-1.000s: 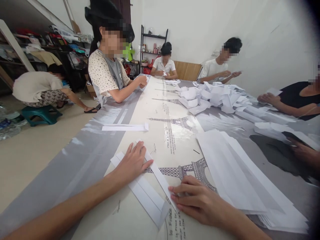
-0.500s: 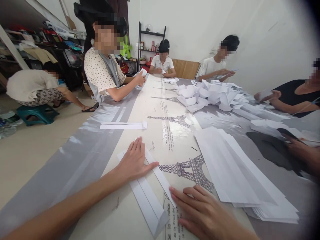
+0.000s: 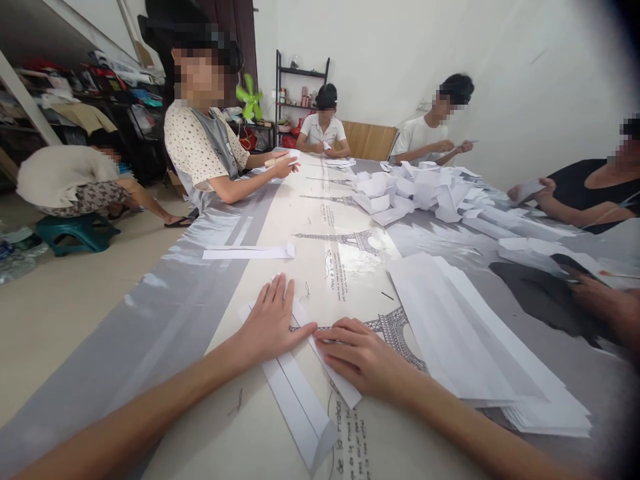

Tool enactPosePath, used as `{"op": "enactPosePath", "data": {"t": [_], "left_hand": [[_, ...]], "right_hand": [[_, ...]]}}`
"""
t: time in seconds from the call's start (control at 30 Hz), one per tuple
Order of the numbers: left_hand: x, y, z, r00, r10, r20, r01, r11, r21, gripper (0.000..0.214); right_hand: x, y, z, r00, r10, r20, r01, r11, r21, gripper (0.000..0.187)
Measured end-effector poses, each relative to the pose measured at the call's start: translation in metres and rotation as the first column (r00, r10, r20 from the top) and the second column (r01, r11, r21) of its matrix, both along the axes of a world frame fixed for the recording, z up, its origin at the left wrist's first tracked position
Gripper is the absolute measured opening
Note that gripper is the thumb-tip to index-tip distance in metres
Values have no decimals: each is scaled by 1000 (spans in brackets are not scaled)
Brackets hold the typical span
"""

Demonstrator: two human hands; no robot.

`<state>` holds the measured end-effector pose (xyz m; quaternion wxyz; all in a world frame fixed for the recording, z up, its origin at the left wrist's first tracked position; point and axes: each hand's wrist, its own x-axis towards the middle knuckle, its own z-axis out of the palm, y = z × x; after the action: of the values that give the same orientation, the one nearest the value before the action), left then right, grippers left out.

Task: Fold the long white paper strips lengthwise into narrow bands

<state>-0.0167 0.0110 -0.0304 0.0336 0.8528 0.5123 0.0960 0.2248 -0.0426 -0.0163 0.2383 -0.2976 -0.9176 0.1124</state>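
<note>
A long white sheet of paper [image 3: 296, 393], creased lengthwise, lies on the tablecloth, its near end curling up a little. My left hand [image 3: 270, 320] rests flat across its upper part, fingers stretched out and thumb pointing right. On the paper's right-hand flap [image 3: 345, 383] lies my right hand [image 3: 357, 353], fingers extended and lightly bent, their tips close to the left thumb. Just beyond, a narrow folded paper strip [image 3: 245, 253] lies crosswise. To the right of my right hand is a stack of white paper sheets [image 3: 465, 333].
A heap of folded white papers [image 3: 425, 190] covers the table's far right. Several people sit around the table, some holding paper. At the left, another person crouches on a green stool [image 3: 77, 233]. The grey-and-cream tablecloth [image 3: 195, 407] has printed towers.
My right hand has moved up and left along the flap, toward my left thumb. My left hand stays in place. The person at the left has lowered their hands and the paper in them.
</note>
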Motion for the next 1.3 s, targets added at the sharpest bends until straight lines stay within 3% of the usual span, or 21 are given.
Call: {"op": "enactPosePath", "data": {"t": [0.17,0.4,0.7,0.87,0.97,1.1,1.17,1.3], "left_hand": [[1,3,4,1000,16,-14,-17,999,-51,103],[-4,13,9,1000,8,-17,-9,999,-33,85],[-17,29,-3,998,61,24,-62,998,26,84],[-15,32,2,998,64,-22,-64,997,-32,90],[-14,35,6,997,66,-34,-67,997,-38,90],[-14,36,7,997,71,-32,-70,997,13,89],[-14,35,6,996,75,-43,-73,997,36,88],[-13,29,5,996,72,-52,-67,994,89,89]], "right_hand": [[0,-17,-8,995,-77,63,73,996,58,30],[-1,-29,1,986,-114,119,105,992,76,34],[13,-61,1,980,-121,157,107,990,97,39],[8,-62,10,979,-86,186,72,994,79,39],[-5,-54,17,976,-121,180,123,992,-1,25],[-24,-35,20,921,-349,175,370,922,-111,4],[-30,-27,16,879,-439,188,468,869,-161,12],[-34,-22,7,859,-483,167,510,831,-221,15]]}}
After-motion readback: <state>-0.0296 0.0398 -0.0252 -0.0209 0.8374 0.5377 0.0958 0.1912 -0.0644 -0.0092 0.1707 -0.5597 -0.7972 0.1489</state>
